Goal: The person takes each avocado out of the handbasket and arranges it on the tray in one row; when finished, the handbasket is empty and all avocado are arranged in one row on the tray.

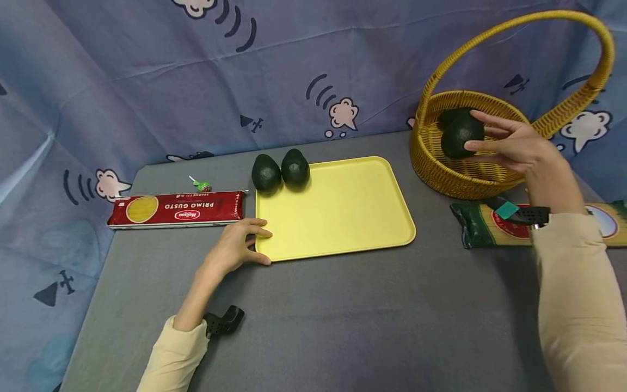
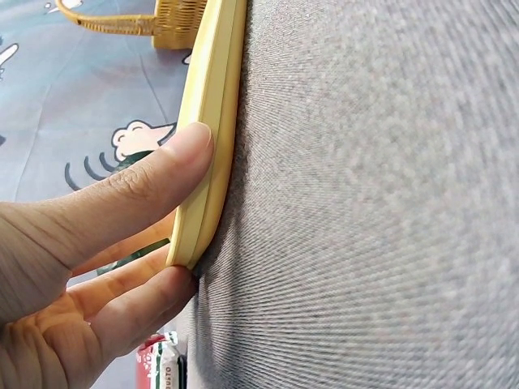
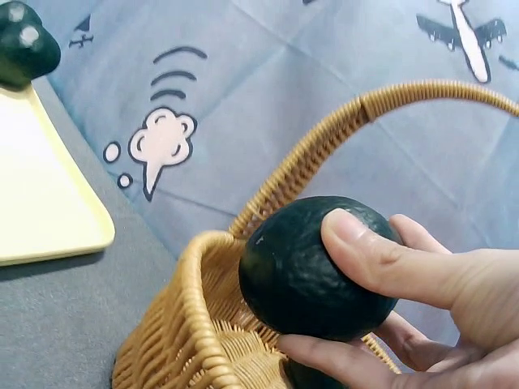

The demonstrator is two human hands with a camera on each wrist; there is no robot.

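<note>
My right hand [image 1: 514, 144] grips a dark green avocado [image 1: 460, 137] over the mouth of a yellow wicker basket [image 1: 441, 177]. Behind it another avocado [image 1: 447, 116] lies inside the basket, partly hidden. In the right wrist view the thumb presses on top of the held avocado [image 3: 304, 271] and fingers support it below. My left hand [image 1: 235, 245] holds the near left corner of a yellow tray [image 1: 343, 218]. Seen from the left wrist, the thumb lies on the rim [image 2: 212, 154] with fingers around the corner. Two avocados [image 1: 266, 174] sit side by side at the tray's far left corner.
A red spaghetti pack [image 1: 178, 209] lies left of the tray, with a green-wrapped lollipop [image 1: 202, 185] behind it. Another pasta pack [image 1: 482, 226] lies under the right forearm, in front of the basket. The basket's tall handle [image 1: 519, 24] arches above; a patterned blue cloth [image 1: 294, 71] hangs behind.
</note>
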